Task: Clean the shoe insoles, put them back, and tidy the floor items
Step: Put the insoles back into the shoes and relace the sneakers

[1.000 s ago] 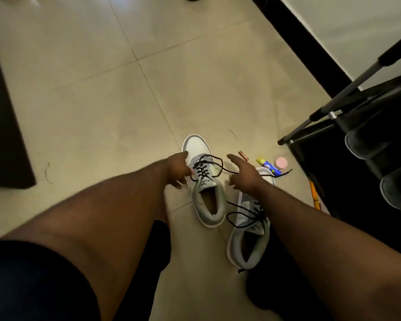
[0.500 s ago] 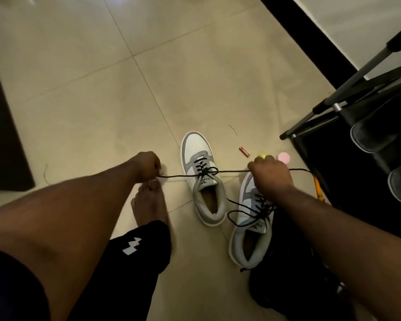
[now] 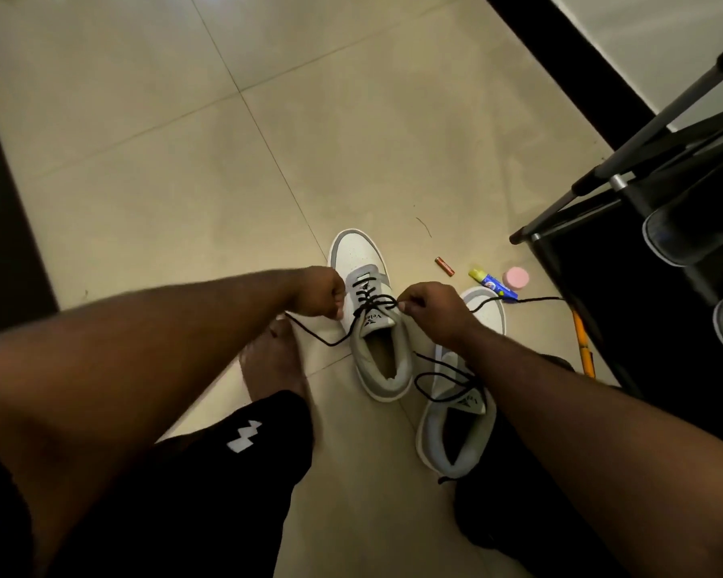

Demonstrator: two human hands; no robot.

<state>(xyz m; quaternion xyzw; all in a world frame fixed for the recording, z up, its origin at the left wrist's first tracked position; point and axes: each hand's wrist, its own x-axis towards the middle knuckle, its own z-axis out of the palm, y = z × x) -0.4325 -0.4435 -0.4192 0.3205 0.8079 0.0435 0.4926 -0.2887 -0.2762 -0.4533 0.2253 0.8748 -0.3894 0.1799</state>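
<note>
Head view, looking down at the tiled floor [image 3: 184, 202].

Left shoe of the pair, called here the far sneaker [image 3: 368, 310]: white and grey, upright on the floor, toe pointing away, opening facing up. Pale lining shows inside the opening; cannot tell whether the insole is seated. Its black lace [image 3: 372, 304] crosses the tongue.

Left hand [image 3: 320, 296]: fingers curled into a fist on one end of the lace, just beside the sneaker's left edge. A loose run of lace trails from this hand down over the floor and back toward the tongue.

Right hand [image 3: 428, 310]: fingers pinch the other end of the lace right at the top eyelets, thumb and forefinger pressed together. The free tail runs out to the right over the floor, reaching toward the rack.

Near sneaker [image 3: 456, 431]: same model, upright, just beside the far one on its right and nearer the person; lace loose and looped over the tongue. The right forearm crosses above its toe.

A bare foot [image 3: 274, 365] rests on the floor under the left forearm, left of the far sneaker.

Loose items on the floor beyond the shoes, near one another:
- small battery [image 3: 444, 266]
- yellow and blue tube [image 3: 492, 284]
- pink round lid [image 3: 517, 277], touching or just beside the tube
- orange pencil [image 3: 582, 342], lying along the rack's foot

Black shoe rack [image 3: 627, 194] at right, dark footwear on its shelves.
</note>
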